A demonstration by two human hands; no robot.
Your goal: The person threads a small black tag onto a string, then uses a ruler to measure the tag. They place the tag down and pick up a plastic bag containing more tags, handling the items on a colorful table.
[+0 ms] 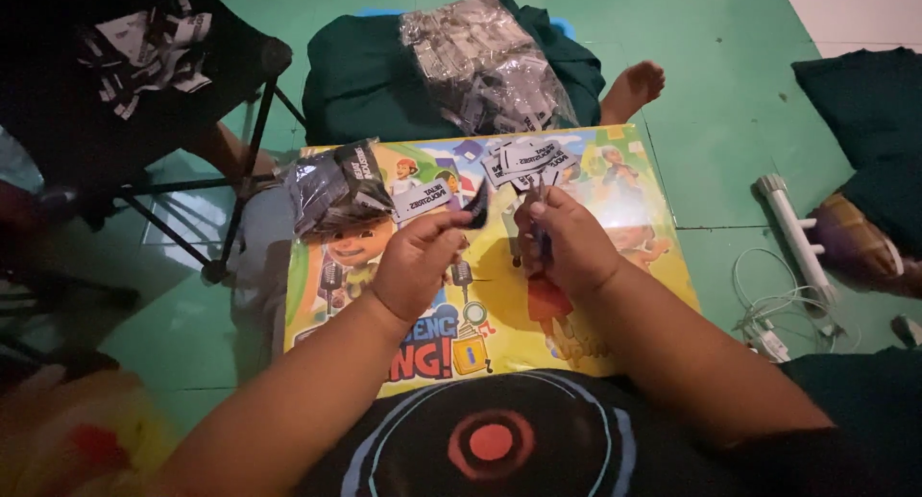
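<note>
- Beneath both hands lies the colourful cartoon board (576,334), resting across the lap and stretching out ahead of the person over the green floor (730,94)
- Beyond the board, well ahead of the hands, sits a clear plastic bag of dark packets (485,60) on a dark green cloth bundle (365,84)
- Ahead and to the left of the left hand, a smaller dark packet bundle (331,185) rests on the board's far left corner
- Straight ahead of the right hand, just past the fingertips, lies the loose pile of white printed labels (526,159); the right hand is the nearer one to it
- One more white label (423,199) lies just ahead of the left hand
- Left hand (418,262) is pinching a small dark slip (477,209) between thumb and fingers, its long axis tilting up and away towards the label pile
- Right hand (567,242) is curled closed around something thin and dark; what it is, I cannot tell
- The two hands sit close together, not quite touching, with the slip between them
- Off to the right, well apart from the hands, a white tube (792,233) and white cable (778,310) lie on the floor
</note>
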